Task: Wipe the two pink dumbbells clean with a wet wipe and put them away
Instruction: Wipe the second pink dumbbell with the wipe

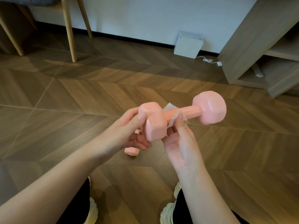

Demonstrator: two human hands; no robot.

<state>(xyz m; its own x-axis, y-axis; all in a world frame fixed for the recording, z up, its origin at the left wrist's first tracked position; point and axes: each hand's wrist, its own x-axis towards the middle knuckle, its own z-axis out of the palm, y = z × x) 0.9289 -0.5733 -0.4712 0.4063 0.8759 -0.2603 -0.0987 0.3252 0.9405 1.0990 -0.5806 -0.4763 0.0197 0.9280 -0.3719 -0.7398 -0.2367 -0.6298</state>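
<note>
Left hand [123,135] grips dumbbell [210,107] head, right hand [181,146] pinches wet wipe [173,119] around handle.

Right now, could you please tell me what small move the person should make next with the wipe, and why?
Probably slide the wet wipe along the handle toward the far head. The right hand pinches the wipe round the handle of the dumbbell, close to the near head, which the left hand grips. The rest of the handle and the far head are bare.
</note>
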